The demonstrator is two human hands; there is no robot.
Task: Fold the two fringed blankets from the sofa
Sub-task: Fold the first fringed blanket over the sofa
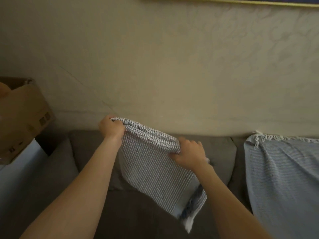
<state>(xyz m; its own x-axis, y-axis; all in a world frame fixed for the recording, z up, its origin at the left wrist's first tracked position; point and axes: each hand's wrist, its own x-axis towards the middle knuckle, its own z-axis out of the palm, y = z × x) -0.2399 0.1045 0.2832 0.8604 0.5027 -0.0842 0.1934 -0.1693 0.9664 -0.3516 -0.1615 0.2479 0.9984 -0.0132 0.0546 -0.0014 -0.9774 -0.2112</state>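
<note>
Holding the grey-white woven blanket (155,169) up in front of the sofa (89,149), both hands grip its folded top edge. The left hand (111,127) is fisted round the left corner, raised higher, close to the wall (172,66). The right hand (189,152) clamps the right corner lower down, fingers curled over the bunched layers, knuckles toward the camera. Both forearms are bare and reach forward.

The blanket hangs doubled, top edge sloping down to the right. Its lower end shows a pale band and a dark blue strip; the bottom edge is blurred.

The light blue blanket (283,178) is draped over the right seat and backrest, white fringe (276,138) along its top edge by the wall, apart from the held one.

Writing: the cardboard box (22,118) at left has small printed marks on its side, too small to read.

Room: bare grey cushion under and left of the held blanket; a cushion seam lies right of the right hand. A gold-edged frame (241,1) cuts the top of the view.
</note>
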